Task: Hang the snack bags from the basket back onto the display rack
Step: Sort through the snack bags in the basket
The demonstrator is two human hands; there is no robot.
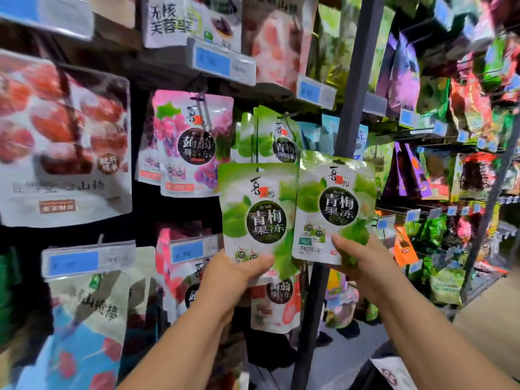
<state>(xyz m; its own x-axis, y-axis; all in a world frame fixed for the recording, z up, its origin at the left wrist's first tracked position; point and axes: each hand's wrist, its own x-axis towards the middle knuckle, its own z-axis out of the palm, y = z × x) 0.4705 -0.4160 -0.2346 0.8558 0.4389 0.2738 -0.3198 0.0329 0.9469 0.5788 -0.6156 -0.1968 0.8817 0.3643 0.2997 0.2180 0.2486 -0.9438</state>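
Holding one green pouch apiece: left hand (237,274) pinches left snack bag (257,212) by its bottom edge; right hand (363,263) grips right snack bag (336,204) likewise. Both bags stand directly above the hands. Judged light, glossy, limp; regrip nearer the top, where any hang hole is possibly lost to blur.

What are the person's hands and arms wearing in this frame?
Nothing that shows. The left hand and right hand are bare, with no gloves, rings, watch or bracelet visible. No sleeve reaches into view on either arm.
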